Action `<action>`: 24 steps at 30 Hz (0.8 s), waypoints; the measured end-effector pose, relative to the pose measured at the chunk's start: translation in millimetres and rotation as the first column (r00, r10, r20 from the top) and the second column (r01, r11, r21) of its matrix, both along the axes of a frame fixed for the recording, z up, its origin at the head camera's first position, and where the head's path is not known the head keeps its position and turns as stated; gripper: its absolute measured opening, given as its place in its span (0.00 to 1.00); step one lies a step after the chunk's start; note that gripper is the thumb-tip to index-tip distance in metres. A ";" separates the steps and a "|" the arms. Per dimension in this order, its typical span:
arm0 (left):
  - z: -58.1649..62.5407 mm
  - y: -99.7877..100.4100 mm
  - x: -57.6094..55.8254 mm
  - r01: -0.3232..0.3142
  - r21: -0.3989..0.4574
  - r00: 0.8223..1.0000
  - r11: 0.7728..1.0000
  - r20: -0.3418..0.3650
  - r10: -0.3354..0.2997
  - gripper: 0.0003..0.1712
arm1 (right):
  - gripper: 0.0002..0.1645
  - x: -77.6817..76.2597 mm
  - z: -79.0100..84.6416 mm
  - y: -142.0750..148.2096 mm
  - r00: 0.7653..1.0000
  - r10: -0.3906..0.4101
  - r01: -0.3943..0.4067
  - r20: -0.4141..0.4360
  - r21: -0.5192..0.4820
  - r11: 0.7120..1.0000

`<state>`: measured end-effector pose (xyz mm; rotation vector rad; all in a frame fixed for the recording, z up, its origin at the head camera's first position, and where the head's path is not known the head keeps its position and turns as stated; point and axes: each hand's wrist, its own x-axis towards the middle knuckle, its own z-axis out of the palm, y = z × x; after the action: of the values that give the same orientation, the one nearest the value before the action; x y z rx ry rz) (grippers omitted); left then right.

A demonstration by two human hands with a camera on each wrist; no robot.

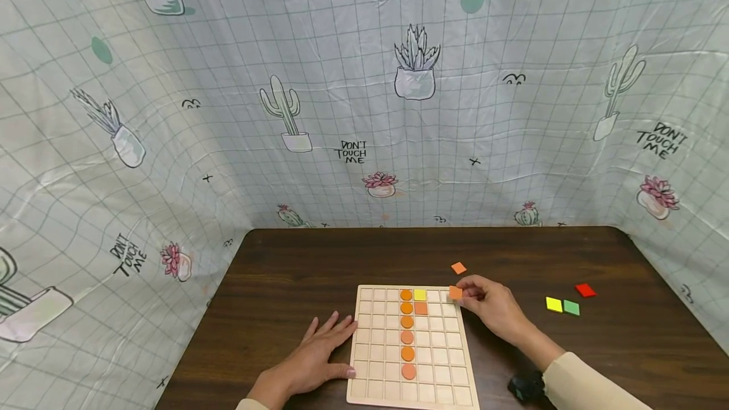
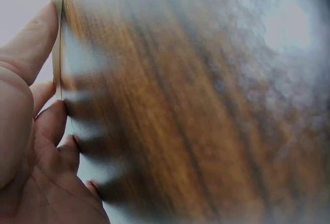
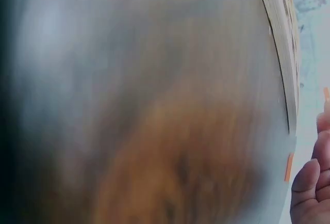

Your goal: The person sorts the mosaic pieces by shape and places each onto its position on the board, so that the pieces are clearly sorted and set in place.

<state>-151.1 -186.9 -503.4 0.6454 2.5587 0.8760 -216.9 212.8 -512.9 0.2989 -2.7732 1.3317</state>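
Observation:
A pale wooden grid board [image 1: 377,390] lies on the table. My left hand [image 1: 310,359] rests beside it with fingers spread, thumb and fingertips touching its left edge; the left wrist view shows these fingers along the board's side [image 2: 59,53]. With thumb and fingers, my right hand [image 1: 497,307] pinches an orange square tile [image 1: 455,293] over the board's top right corner. One column holds several orange discs [image 1: 407,321]. To its right sit a yellow square tile [image 1: 419,295] and an orange square tile [image 1: 421,308] in neighbouring cells.
Behind the board lies a loose orange tile [image 1: 459,267]. Right of my right hand are a yellow tile [image 1: 554,304], a green tile [image 1: 571,307] and a red tile [image 1: 585,290]. A dark wrist device [image 1: 526,387] sits by the right sleeve. A printed curtain [image 1: 342,207] surrounds the dark table.

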 end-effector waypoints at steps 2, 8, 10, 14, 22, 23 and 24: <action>0.3 -0.4 -0.1 0.002 0.003 1.000 1.000 0.000 -0.002 0.53 | 0.12 1.6 -0.1 -3.9 1.000 0.006 -0.006 -0.002 -0.026 1.000; -0.5 -2.3 1.1 0.006 0.003 1.000 1.000 0.000 -0.006 0.53 | 0.12 7.9 1.3 -17.7 1.000 -0.002 0.002 0.002 -0.046 0.999; -0.6 -2.6 1.6 0.007 0.003 1.000 1.000 -0.002 -0.007 0.52 | 0.12 10.5 1.6 -22.5 1.000 0.002 -0.002 0.008 -0.038 0.999; 0.0 -2.4 2.2 0.011 0.012 1.000 1.000 -0.003 -0.011 0.52 | 0.12 15.0 1.4 -32.0 0.999 0.026 -0.025 0.022 -0.046 0.999; 1.3 -1.1 0.9 0.012 0.023 1.000 1.000 0.001 -0.012 0.52 | 0.09 19.5 3.0 -46.0 0.990 0.136 -0.135 0.030 -0.041 0.990; 1.2 -1.0 0.5 0.013 0.024 1.000 1.000 0.000 -0.013 0.52 | 0.09 19.8 3.2 -47.2 0.988 0.151 -0.149 0.035 -0.038 0.988; 1.1 -1.0 0.1 0.013 0.025 1.000 1.000 -0.002 -0.013 0.52 | 0.08 20.1 3.4 -48.2 0.986 0.163 -0.161 0.040 -0.035 0.986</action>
<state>-151.0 -187.8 -502.3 0.6699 2.5455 0.9052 -196.8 164.5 -509.5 0.5108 -2.8119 1.4307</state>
